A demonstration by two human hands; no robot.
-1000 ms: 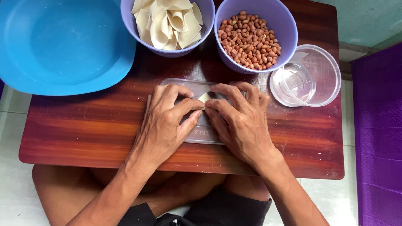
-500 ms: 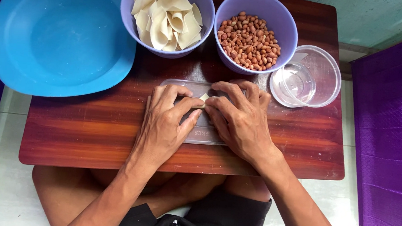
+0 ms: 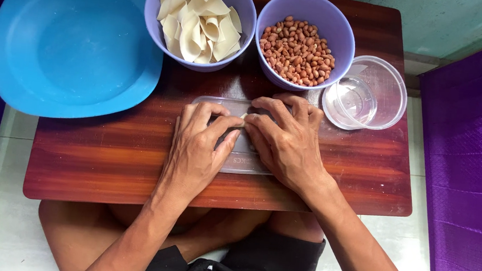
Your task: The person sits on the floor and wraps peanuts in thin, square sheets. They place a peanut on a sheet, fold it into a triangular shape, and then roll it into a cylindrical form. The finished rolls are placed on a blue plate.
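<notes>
Both hands pinched a small pale dough piece over a clear plastic lid at the middle of the desk.

The left hand (image 3: 199,149) and the right hand (image 3: 284,142) met fingertip to fingertip, each grip closed on the dough piece (image 3: 244,117), which was mostly hidden by the fingers. The hands covered much of the clear plastic lid (image 3: 239,160) lying flat beneath them on the wooden desk (image 3: 105,158). Along the far edge stood a purple bowl (image 3: 152,20) heaped with pale folded wrappers (image 3: 199,26) and, just beside it, a second purple bowl (image 3: 345,46) filled with peanuts (image 3: 298,50). Near the far right corner sat a clear round container (image 3: 393,90) holding a smaller clear cup (image 3: 355,102). A large blue plate (image 3: 69,42) overhung the far left corner.
</notes>
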